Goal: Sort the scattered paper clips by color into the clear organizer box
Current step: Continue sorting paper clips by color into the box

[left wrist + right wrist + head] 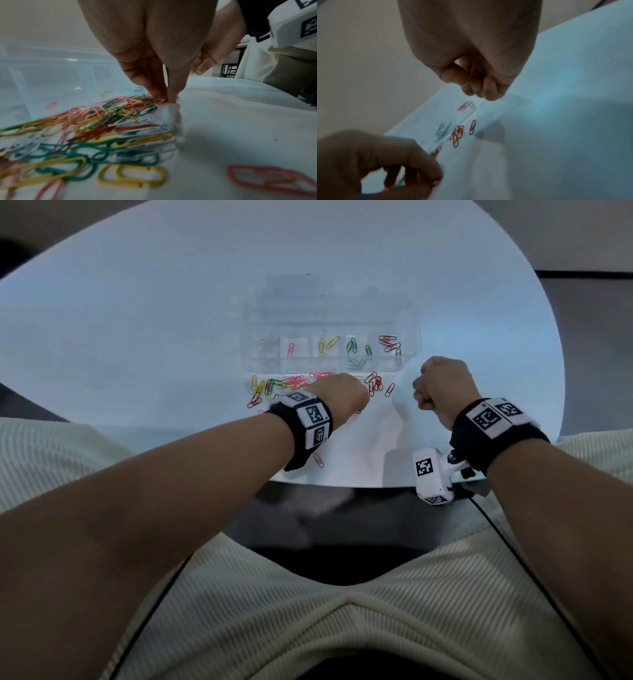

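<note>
At the left of the head view your left forearm crosses the near rim of the round white table (137, 302), a black wrist strap with white coded tags (310, 416) just behind the hand. Your left hand (342, 395) sits at the lower centre of that frame, over the right end of the heap of mixed paper clips (281, 386) that stretches leftward in red, pink, yellow, green and white. In the left wrist view the fingertips (169, 94) of that hand point down, thumb and forefinger drawn together at the tabletop on the far edge of the heap (102, 128); pink clips lie right at the tips, but you cannot tell whether one is actually pinched. A lone yellow clip (132, 175) and a lone pink clip (267, 180) lie apart at the bottom of that view. Just above the heap, in the centre of the head view, stands the clear organizer box (329, 350), its compartments holding from left to right pale clips, a pink one, yellow ones, green ones and red ones. Right of your left hand a small cluster of red clips (375, 385) lies on the table beside the box's near edge. Farther right, your right hand (442, 388) hangs above the table near the box's right end, fingers curled in to the palm (477, 83); nothing shows in its grip. Your right wrist carries its own tagged strap and a white camera block (431, 474).
</note>
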{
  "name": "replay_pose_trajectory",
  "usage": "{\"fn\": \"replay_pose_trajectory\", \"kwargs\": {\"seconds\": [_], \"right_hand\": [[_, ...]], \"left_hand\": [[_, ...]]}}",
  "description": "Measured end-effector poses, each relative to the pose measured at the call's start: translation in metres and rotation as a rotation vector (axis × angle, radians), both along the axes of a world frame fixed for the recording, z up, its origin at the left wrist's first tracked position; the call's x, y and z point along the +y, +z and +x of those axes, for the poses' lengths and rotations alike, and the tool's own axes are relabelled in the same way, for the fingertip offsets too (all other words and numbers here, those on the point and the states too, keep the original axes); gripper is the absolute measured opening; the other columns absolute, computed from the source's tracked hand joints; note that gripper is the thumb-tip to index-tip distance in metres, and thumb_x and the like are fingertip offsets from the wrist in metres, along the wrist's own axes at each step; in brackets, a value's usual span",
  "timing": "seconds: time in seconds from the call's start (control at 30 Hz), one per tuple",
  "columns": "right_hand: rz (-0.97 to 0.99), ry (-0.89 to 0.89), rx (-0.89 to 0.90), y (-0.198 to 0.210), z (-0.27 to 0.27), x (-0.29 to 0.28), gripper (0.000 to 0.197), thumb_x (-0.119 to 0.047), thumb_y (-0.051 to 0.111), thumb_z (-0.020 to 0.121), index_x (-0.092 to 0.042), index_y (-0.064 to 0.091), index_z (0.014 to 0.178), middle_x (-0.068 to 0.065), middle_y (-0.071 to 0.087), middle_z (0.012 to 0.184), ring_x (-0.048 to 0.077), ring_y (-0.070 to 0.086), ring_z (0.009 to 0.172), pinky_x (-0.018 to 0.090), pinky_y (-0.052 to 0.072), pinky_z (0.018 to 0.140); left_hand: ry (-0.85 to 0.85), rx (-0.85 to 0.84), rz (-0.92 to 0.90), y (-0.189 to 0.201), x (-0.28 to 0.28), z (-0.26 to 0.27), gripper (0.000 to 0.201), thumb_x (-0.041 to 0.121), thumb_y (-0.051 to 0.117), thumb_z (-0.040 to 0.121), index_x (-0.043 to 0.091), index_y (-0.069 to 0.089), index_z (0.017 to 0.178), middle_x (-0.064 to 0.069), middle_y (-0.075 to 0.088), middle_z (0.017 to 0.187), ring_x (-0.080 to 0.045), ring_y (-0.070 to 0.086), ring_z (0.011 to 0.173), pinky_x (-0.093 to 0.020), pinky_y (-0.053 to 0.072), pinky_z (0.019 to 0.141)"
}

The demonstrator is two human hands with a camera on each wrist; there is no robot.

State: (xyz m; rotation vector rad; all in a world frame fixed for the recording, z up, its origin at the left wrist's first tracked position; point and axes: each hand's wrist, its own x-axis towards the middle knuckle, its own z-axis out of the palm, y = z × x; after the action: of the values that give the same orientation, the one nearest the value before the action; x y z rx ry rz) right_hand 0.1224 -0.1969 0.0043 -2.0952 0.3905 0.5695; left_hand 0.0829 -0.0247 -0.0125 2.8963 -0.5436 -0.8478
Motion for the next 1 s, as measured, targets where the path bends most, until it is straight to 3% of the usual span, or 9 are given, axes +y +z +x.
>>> {"fn": "replay_pose_trajectory", "kwargs": {"seconds": [0.13,0.27,0.33,0.4,0.53,0.7,0.83,0.93,1.0], "right_hand": [[-0.163,0.218,-0.138,-0.005,-0.001,0.005,0.014,-0.012,0.056,0.082,-0.022,0.066,0.079,-0.007,0.053,0.065,0.014,0.05,0.066,0.023,0.038,0.06],[-0.327,0.428,-0.153,-0.016,-0.006,0.003,0.018,-0.022,0.072,0.081,-0.03,0.074,0.097,-0.009,0.055,0.075,0.002,0.052,0.062,0.01,0.034,0.053],[-0.372,0.419,-0.149,-0.022,-0.006,0.002,0.016,-0.023,0.075,0.077,-0.03,0.077,0.091,-0.004,0.062,0.075,0.006,0.054,0.06,0.016,0.039,0.055],[-0.404,0.375,-0.121,-0.023,-0.007,0.004,0.01,-0.022,0.076,0.075,-0.027,0.078,0.083,0.003,0.065,0.075,0.017,0.057,0.062,0.023,0.043,0.06],[-0.473,0.408,-0.091,-0.019,-0.011,0.008,0.006,-0.025,0.075,0.08,-0.02,0.076,0.082,0.006,0.069,0.081,0.024,0.064,0.075,0.027,0.046,0.062],[-0.592,0.482,0.001,-0.021,-0.018,0.018,0.029,-0.035,0.074,0.071,-0.009,0.067,0.084,0.009,0.069,0.085,0.026,0.065,0.074,0.025,0.045,0.058],[-0.608,0.549,0.061,-0.019,-0.02,0.022,0.037,-0.039,0.076,0.07,-0.01,0.057,0.082,0.006,0.063,0.082,0.025,0.063,0.077,0.027,0.049,0.063],[-0.535,0.577,0.13,-0.015,-0.021,0.019,0.033,-0.036,0.069,0.076,-0.01,0.05,0.069,0.005,0.056,0.07,0.022,0.057,0.068,0.025,0.041,0.055],[-0.352,0.467,0.184,-0.011,-0.019,0.016,0.028,-0.026,0.06,0.081,-0.009,0.046,0.063,0.005,0.05,0.063,0.02,0.046,0.056,0.025,0.032,0.05]], "left_hand": [[-0.091,-0.109,0.045,0.0,-0.002,-0.005,0.02,0.004,0.049,0.086,0.009,0.065,0.098,-0.011,0.065,0.093,-0.03,0.058,0.088,-0.032,0.039,0.071],[0.095,-0.178,-0.153,0.0,-0.004,-0.005,0.026,0.016,0.053,0.085,0.016,0.068,0.106,-0.006,0.064,0.104,-0.027,0.057,0.1,-0.033,0.041,0.083],[0.327,-0.151,-0.333,0.005,-0.007,-0.006,0.015,0.02,0.055,0.082,0.014,0.069,0.086,-0.003,0.062,0.093,-0.024,0.059,0.091,-0.028,0.042,0.073],[0.565,-0.094,-0.477,0.009,-0.009,-0.004,0.021,0.022,0.055,0.083,0.016,0.054,0.063,0.002,0.054,0.072,-0.021,0.056,0.076,-0.026,0.038,0.064],[0.763,0.01,-0.577,0.017,-0.014,0.005,0.04,0.011,0.043,0.091,0.017,0.035,0.052,0.003,0.038,0.055,-0.02,0.041,0.059,-0.018,0.028,0.045],[0.732,-0.033,-0.422,0.01,-0.022,0.01,0.03,0.017,0.043,0.091,0.01,0.042,0.061,-0.005,0.048,0.067,-0.028,0.048,0.074,-0.029,0.035,0.061],[0.68,-0.074,-0.27,-0.001,-0.025,0.008,0.025,0.032,0.056,0.088,0.011,0.058,0.101,-0.007,0.065,0.098,-0.029,0.061,0.09,-0.032,0.047,0.072],[0.661,-0.087,-0.227,-0.009,-0.024,0.011,0.027,0.034,0.057,0.092,0.011,0.06,0.107,-0.009,0.067,0.103,-0.029,0.063,0.093,-0.031,0.045,0.069],[0.675,-0.081,-0.214,-0.012,-0.025,0.013,0.026,0.033,0.057,0.094,0.011,0.062,0.106,-0.01,0.068,0.102,-0.03,0.064,0.091,-0.031,0.044,0.066]]}}
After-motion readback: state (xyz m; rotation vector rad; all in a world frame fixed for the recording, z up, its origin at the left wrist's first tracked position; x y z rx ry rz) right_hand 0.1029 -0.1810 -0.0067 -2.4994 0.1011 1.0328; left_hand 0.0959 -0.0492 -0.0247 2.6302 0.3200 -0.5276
